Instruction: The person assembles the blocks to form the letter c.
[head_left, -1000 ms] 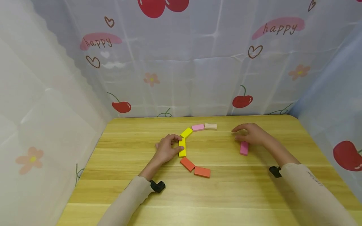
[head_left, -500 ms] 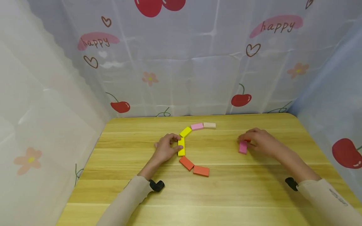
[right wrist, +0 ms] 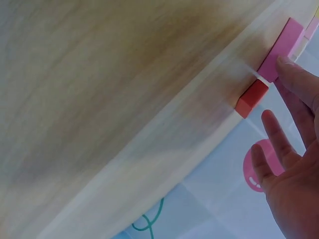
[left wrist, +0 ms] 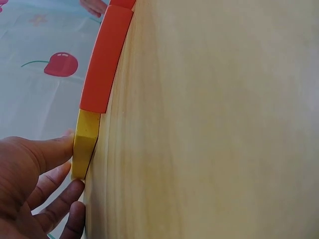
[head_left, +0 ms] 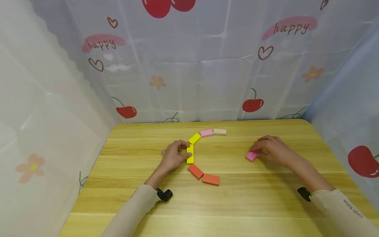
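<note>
My left hand [head_left: 177,155] lies on the wooden table [head_left: 237,204] and pinches a yellow block [head_left: 190,154] between thumb and fingers; the left wrist view shows that yellow block [left wrist: 83,144] with the left hand [left wrist: 35,184] on both sides of it. The block belongs to a curved row: another yellow block [head_left: 194,138], a pink one [head_left: 206,133] and a plain wood one [head_left: 219,131] behind, two orange blocks [head_left: 195,171] [head_left: 211,179] in front. My right hand [head_left: 270,149] touches a loose pink block [head_left: 251,155] with a straight fingertip [right wrist: 291,69]. A small red block [right wrist: 251,98] lies beside that pink block [right wrist: 284,47].
A cherry-printed curtain [head_left: 189,65] closes off the back and both sides of the table. Both sleeves carry a black wrist camera mount [head_left: 164,195]. Bare wood lies between the curved row and the right hand, and along the front edge.
The right hand came down onto the loose pink block and turned it from lengthwise to slanted, its far end swinging left. The left hand stayed on the yellow block.
</note>
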A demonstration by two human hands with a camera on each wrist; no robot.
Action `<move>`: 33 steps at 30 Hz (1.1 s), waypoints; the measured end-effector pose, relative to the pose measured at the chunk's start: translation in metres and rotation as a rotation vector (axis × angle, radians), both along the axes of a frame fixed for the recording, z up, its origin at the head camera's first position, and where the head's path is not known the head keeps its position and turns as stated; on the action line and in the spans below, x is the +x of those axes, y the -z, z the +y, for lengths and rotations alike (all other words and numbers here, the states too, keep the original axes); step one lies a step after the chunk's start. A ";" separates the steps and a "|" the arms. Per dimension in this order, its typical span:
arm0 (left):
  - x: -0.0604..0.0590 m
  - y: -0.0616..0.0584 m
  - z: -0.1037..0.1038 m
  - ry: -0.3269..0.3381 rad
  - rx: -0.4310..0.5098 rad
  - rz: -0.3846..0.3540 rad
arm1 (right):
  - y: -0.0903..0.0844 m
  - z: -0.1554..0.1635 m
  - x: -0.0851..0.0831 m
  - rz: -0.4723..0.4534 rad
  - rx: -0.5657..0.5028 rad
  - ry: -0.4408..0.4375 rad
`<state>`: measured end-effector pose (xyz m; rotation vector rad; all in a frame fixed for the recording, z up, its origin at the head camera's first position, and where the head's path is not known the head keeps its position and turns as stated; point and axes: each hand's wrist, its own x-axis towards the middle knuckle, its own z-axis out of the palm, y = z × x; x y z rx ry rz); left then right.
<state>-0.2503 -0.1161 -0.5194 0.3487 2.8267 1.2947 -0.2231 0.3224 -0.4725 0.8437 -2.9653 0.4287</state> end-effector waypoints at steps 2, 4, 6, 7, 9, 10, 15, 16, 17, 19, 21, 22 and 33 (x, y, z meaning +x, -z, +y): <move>0.000 0.000 0.001 0.000 -0.002 -0.001 | 0.001 0.001 0.000 -0.006 -0.011 0.008; 0.000 0.000 0.001 0.001 -0.006 0.001 | 0.002 0.002 0.000 -0.008 -0.022 0.011; 0.000 0.001 0.001 0.002 -0.005 0.002 | 0.002 0.003 0.001 -0.006 -0.034 0.012; 0.000 0.001 0.001 0.003 -0.005 0.002 | 0.002 0.004 0.001 -0.006 -0.038 0.013; 0.000 0.001 0.001 0.004 -0.002 0.004 | 0.003 0.004 0.002 0.000 -0.043 0.015; 0.000 0.001 0.001 0.005 0.000 0.003 | 0.003 0.004 0.002 0.000 -0.047 0.018; -0.001 0.001 0.001 -0.002 -0.005 -0.012 | 0.005 0.004 0.005 0.007 -0.061 0.027; -0.001 0.001 0.001 -0.004 -0.008 -0.016 | 0.005 0.004 0.005 0.005 -0.065 0.027; -0.001 0.001 0.001 -0.007 -0.012 -0.019 | 0.005 0.004 0.006 0.006 -0.066 0.027; -0.001 0.001 0.000 -0.012 -0.017 -0.023 | 0.005 0.003 0.008 0.005 -0.068 0.027; -0.001 0.002 0.000 -0.013 -0.018 -0.022 | 0.005 0.001 0.010 0.000 -0.068 0.032; -0.001 0.002 0.000 -0.013 -0.017 -0.022 | 0.005 0.000 0.011 -0.001 -0.069 0.034; -0.004 0.005 -0.001 -0.008 -0.011 -0.027 | 0.006 -0.006 0.020 0.013 -0.098 -0.026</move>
